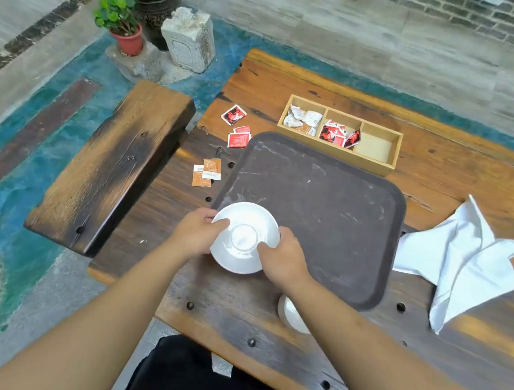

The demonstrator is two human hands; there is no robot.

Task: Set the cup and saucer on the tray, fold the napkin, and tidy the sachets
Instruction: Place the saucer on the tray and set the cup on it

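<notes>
Now white saucer (244, 237) over near-left corner of dark tray (328, 203), gripped at both rims: left hand (196, 234) clasps left edge, right hand (283, 258) clasps right edge. Whether saucer touches tray, cannot tell. White cup (291, 314) on wooden table (475, 175) near tray's near edge, partly hidden under right forearm. Crumpled white napkin (463, 260) right of tray. Loose red sachets (239, 128) and orange sachets (207, 171) left of tray. Wooden divided box (339, 133) beyond tray: white sachets left compartment, red ones middle.
</notes>
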